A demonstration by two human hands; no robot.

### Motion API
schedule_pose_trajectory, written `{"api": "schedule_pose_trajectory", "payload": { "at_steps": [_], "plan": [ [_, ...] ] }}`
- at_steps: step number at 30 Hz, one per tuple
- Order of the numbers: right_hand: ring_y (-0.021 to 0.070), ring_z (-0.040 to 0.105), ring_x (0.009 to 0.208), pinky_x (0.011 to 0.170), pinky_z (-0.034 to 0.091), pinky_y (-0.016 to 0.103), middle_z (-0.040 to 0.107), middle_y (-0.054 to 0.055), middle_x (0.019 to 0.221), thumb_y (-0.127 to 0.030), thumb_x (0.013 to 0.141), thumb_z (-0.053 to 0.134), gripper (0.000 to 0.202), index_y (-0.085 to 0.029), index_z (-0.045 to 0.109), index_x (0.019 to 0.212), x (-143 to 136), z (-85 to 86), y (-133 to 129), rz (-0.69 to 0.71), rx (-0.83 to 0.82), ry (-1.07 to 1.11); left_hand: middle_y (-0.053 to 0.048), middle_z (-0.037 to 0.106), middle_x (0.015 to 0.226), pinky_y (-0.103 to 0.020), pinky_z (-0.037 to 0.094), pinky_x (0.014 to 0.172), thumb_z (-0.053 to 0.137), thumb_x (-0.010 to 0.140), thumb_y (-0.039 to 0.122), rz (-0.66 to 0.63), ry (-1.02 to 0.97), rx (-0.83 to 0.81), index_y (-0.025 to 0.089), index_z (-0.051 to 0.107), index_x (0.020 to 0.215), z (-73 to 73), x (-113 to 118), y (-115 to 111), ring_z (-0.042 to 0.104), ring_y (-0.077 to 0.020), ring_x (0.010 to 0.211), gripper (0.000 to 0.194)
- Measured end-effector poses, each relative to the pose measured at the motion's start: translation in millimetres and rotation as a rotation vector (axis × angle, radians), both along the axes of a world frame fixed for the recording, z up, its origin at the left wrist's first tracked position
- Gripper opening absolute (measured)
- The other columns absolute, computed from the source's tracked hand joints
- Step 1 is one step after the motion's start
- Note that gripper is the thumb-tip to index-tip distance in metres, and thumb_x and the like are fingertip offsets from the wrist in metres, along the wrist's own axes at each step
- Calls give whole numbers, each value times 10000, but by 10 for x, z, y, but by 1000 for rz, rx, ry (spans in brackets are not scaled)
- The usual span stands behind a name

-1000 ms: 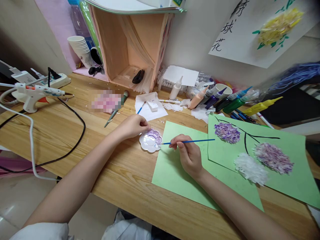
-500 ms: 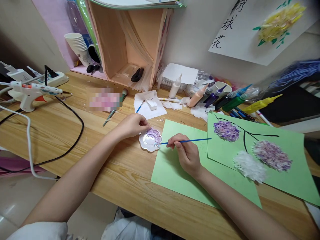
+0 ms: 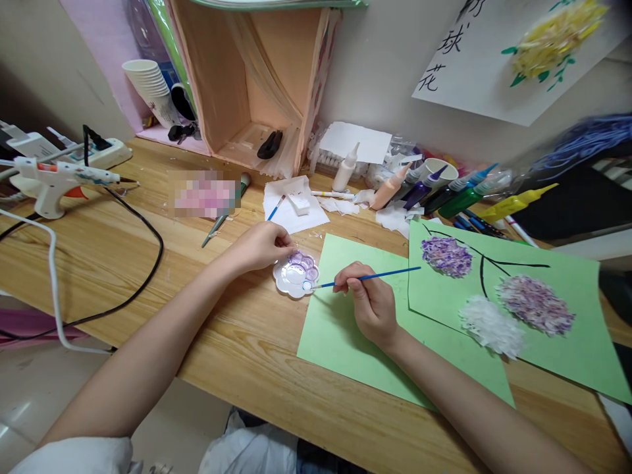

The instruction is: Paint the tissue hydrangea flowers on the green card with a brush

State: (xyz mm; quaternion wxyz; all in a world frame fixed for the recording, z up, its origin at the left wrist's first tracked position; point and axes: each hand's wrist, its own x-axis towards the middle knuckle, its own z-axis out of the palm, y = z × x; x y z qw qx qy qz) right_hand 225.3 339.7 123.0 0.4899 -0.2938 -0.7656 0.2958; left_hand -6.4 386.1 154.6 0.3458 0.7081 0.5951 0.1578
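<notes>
My right hand point(image 3: 370, 299) is closed around a thin blue paintbrush point(image 3: 390, 273), whose tip rests in a well at the lower right of the palette. That flower-shaped white palette point(image 3: 295, 276) has purple paint in several wells and lies on the wooden table. With thumb and fingers pinched, my left hand point(image 3: 269, 245) grips the palette's upper left rim. Beneath my right hand lies a blank green sheet point(image 3: 340, 349). A second green sheet point(image 3: 557, 263) overlaps it, carrying a purple flower point(image 3: 447, 257), a pinkish-purple flower point(image 3: 536, 306), a white flower point(image 3: 491, 326) and black painted stems.
A hot glue gun point(image 3: 59, 181) with cables is at the left. Behind my hands are a green-handled brush point(image 3: 217, 227), white paper point(image 3: 276, 197) with a small brush, and several paint bottles point(image 3: 392, 187). A peach box point(image 3: 222, 85) stands against the wall.
The brush tip has shifted slightly left and down within the palette, and my right hand has moved a little right. My left hand keeps its hold on the rim.
</notes>
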Motion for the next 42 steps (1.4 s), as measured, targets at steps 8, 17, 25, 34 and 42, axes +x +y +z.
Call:
{"api": "schedule_pose_trajectory", "payload": {
  "at_steps": [8,17,25,34,42],
  "plan": [
    [151,588,662,605,470,292,631,17,728,-222,1009,405,221,-228,586,881,-7,14,4,43,36,-17,-75,754,806,-274,445,613,622,771,419,3,2,-6,150,728,780,19,4,-1,657,-198,713,290],
    [159,594,658,597,472,305,631,25,719,-245,1011,397,242,-225,585,861,-17,15,13,18,16,-31,-71,753,801,-278,452,624,628,769,407,6,0,-13,149,720,773,33,17,-9,656,-195,707,274],
    [163,602,666,611,482,309,630,25,714,-250,1009,397,247,-226,589,857,-19,16,15,29,9,-38,-65,750,790,-272,448,616,623,768,405,3,4,-4,153,716,767,22,10,-4,649,-191,701,269],
    [157,600,663,616,484,300,626,21,711,-238,1007,401,243,-225,590,855,-18,22,12,16,5,-31,-68,755,801,-265,450,612,622,768,413,-3,3,-5,154,719,770,21,16,-2,651,-189,707,276],
    [162,602,654,623,492,311,633,28,709,-271,1007,403,257,-222,593,841,-23,25,16,15,-25,-31,-66,755,805,-265,453,613,620,768,420,-5,0,-2,155,719,779,6,18,-2,656,-196,727,282]
  ]
}}
